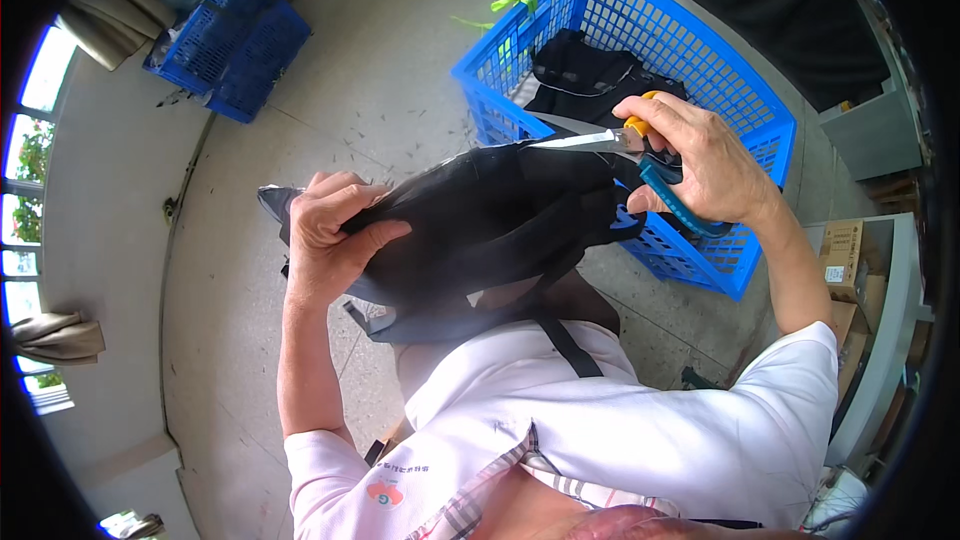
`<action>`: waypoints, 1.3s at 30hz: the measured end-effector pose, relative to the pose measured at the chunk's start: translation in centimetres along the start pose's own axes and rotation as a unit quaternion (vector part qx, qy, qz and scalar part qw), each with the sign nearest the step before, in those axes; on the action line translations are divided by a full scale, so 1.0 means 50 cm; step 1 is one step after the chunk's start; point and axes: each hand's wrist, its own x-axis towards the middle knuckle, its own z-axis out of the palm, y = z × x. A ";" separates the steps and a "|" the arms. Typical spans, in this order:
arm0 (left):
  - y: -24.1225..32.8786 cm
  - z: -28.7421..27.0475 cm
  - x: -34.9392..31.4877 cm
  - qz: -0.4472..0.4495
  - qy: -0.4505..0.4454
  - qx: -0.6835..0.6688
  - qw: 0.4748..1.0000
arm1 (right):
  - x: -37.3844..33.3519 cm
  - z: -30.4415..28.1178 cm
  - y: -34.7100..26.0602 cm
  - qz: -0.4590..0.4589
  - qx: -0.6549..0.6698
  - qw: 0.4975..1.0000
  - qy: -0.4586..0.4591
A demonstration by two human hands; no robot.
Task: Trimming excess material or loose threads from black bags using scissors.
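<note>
A black fabric bag with straps lies across my lap, its upper edge stretched from left to right. My left hand pinches the left end of that edge between thumb and fingers. In my right hand are scissors with yellow and teal handles. The scissor blades stand apart along the bag's upper edge, near its right end. Pale frayed bits show along this edge. Whether the blades touch the fabric I cannot tell.
Beyond my right hand stands a blue plastic basket holding black fabric items. Another blue basket is at the far left by the wall. Small scraps litter the floor. At right is a shelf with cardboard boxes.
</note>
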 end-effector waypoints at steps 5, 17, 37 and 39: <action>-0.010 -0.003 -0.003 -0.008 0.002 -0.015 1.000 | 0.017 0.002 -0.004 -0.021 -0.015 1.000 -0.017; -0.018 -0.010 -0.004 -0.030 -0.002 -0.028 0.999 | 0.015 0.016 0.004 -0.052 0.015 0.998 -0.031; -0.030 -0.005 -0.010 -0.029 -0.001 -0.041 0.999 | 0.035 -0.003 -0.027 -0.121 -0.082 0.989 -0.026; -0.032 -0.003 -0.009 -0.027 -0.013 -0.031 0.999 | 0.028 -0.003 -0.021 -0.118 -0.112 0.987 -0.021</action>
